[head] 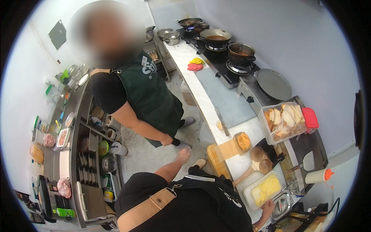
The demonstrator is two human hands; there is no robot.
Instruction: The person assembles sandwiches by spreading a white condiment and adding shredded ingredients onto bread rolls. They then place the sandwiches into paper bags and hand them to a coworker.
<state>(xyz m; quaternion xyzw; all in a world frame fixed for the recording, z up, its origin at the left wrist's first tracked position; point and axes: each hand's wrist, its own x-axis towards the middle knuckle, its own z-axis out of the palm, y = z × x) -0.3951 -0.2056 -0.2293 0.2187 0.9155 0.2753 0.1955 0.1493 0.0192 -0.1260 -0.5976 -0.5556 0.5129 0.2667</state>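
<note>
My left hand (pixel 184 155), in a clear plastic glove, hangs over the floor beside the counter; its grip cannot be made out. At the near corner of a white tray (pixel 249 200) of yellow shredded food (pixel 267 188), my right hand (pixel 268 206) touches or hovers at the edge, fingers bent. Whether it pinches anything is unclear. Beside that tray lies a metal container lid (pixel 281 205). Just beyond are a wooden-handled pan tool with round cups (pixel 257 164) and a bun-like food in a paper box (pixel 243 141). A knife (pixel 222 123) lies farther along the counter.
A co-worker in a green apron (pixel 147 98) stands at the left. Gas burners with pots (pixel 241 52) and pans line the wall. Sliced bread fills a plastic bin (pixel 284 121). A sauce bottle (pixel 318 176) and a spatula (pixel 307 161) are at right. Steel shelving (pixel 87 162) stands behind the co-worker.
</note>
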